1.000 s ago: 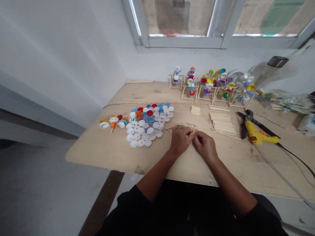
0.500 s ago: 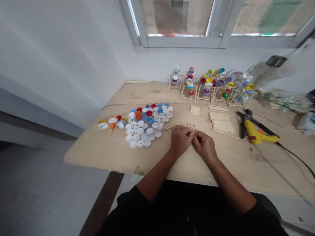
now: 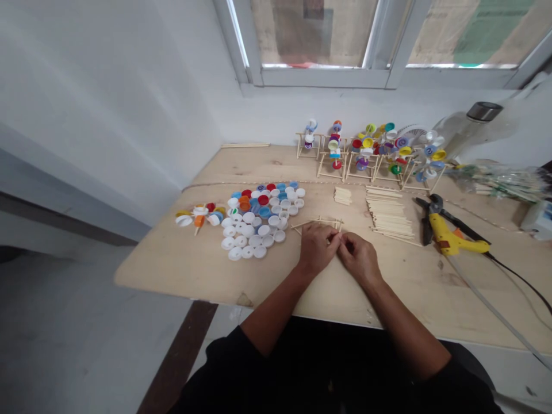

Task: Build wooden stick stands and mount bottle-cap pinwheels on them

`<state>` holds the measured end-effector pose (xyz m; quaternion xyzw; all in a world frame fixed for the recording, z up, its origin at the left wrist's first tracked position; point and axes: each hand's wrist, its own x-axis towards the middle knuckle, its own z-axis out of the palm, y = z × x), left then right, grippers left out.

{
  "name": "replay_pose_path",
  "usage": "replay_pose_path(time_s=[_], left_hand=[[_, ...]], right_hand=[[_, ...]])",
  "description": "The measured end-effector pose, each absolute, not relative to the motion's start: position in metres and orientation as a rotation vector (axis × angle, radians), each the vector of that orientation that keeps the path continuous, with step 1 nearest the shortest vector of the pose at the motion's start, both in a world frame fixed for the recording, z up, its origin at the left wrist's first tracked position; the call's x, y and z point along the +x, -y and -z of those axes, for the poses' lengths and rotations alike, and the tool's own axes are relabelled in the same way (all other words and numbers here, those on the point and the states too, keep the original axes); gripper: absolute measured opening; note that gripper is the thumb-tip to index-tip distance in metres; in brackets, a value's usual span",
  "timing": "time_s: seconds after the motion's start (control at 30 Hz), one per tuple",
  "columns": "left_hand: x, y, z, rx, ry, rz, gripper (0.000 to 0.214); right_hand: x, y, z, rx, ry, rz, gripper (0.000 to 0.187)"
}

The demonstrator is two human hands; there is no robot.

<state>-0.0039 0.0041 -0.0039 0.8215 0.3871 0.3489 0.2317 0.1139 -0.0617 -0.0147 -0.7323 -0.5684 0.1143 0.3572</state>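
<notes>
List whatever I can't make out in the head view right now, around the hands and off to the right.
All in the head view:
- Anything between the bare left hand and bare right hand: the hands hide it.
- Thin pale wooden sticks at the left hand: it covers their near part.
- Clear plastic bag: contents blurred.
- White boxy object: cut off by the right edge.

We see one plain black shirt (image 3: 328, 368); its black sleeves (image 3: 228, 352) leave forearms (image 3: 276, 309), left hand (image 3: 317, 248) and right hand (image 3: 359, 256) uncovered.
</notes>
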Motion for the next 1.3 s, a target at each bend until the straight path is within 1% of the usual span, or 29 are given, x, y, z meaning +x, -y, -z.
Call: replay_pose_path(time_s=[0.2, 0.43, 0.63, 1.3], left_hand=[[-0.012, -0.016, -0.004, 2.282, -1.13, -0.971, 0.01], [-0.007, -0.038, -0.005, 2.563, -1.125, -0.789, 0.013], [-0.001, -0.044, 0.001, 2.717, -1.057, -0.73, 0.017], [0.008, -0.05, 0.005, 2.759, -1.035, -0.689, 0.019]], right_hand=[[0.113, 0.063, 0.013, -1.899, 1.47, -0.283, 0.019], [0.113, 0.063, 0.013, -1.903, 1.468, -0.274, 0.018], [0.113, 0.062, 0.012, -1.904, 1.48, -0.276, 0.018], [0.113, 0.061, 0.014, -1.901, 1.485, -0.278, 0.017]])
